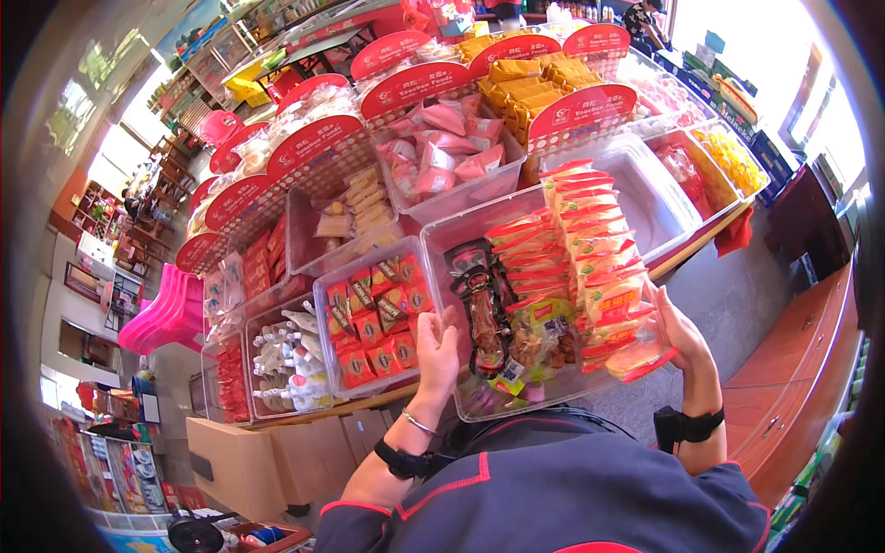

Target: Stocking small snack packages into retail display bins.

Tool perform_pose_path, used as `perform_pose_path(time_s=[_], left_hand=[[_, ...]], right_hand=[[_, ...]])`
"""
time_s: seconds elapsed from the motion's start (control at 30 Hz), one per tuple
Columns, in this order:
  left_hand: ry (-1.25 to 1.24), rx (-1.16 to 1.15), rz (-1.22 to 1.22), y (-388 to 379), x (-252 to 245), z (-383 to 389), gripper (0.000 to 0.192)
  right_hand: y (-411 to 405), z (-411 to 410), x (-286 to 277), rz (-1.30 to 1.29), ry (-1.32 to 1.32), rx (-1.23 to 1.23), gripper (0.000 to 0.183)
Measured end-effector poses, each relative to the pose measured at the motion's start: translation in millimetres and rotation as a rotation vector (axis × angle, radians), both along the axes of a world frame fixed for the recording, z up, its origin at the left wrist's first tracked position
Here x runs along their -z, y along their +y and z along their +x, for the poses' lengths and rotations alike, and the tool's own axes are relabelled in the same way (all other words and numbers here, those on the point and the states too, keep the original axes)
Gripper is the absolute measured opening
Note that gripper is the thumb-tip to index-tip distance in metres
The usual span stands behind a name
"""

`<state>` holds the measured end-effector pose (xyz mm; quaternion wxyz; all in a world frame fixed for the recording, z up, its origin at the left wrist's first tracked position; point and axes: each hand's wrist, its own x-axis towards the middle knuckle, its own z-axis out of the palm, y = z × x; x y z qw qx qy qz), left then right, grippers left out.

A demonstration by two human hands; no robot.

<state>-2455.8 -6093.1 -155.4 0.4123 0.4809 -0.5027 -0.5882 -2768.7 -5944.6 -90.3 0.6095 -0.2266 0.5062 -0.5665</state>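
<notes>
A clear plastic bin (464,417) sits tilted in front of me, its near end against my body. My left hand (438,352) is curled on its left rim, beside a bin (325,339) of red wrapped snacks. Along the right side lies my right hand (681,328), fingers extended against a row of stacked snack packets (600,259); whether it grips the wall is hidden. A second row of packets (529,252) leans alongside. Black vacuum packs of meat (485,311) and green-yellow snack bags (546,332) fill the rest.
Stepped display bins hold pink packets (442,152), yellow packets (536,86) and white pouches (297,370). A pale bin (643,200) stands at right. Cardboard boxes (276,456) sit below left. Pink plastic stools (166,307) and a wooden cabinet (788,373) flank the display. A person (643,24) is at the back.
</notes>
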Motion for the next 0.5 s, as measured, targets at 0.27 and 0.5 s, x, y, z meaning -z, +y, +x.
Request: perform_pose_path(time_s=[0.27,0.5], left_hand=[[-0.067,-0.114,-0.061,2.3,-5.9,1.4,0.014],[-0.263,-0.125,-0.174,-9.8,42.5,6.9,0.013]], right_hand=[[-22.9,5.6,22.7,0.067,-0.015,-0.051,0.058],[-40.7,-4.8,77.4,0.280,0.027,-0.038,0.051]])
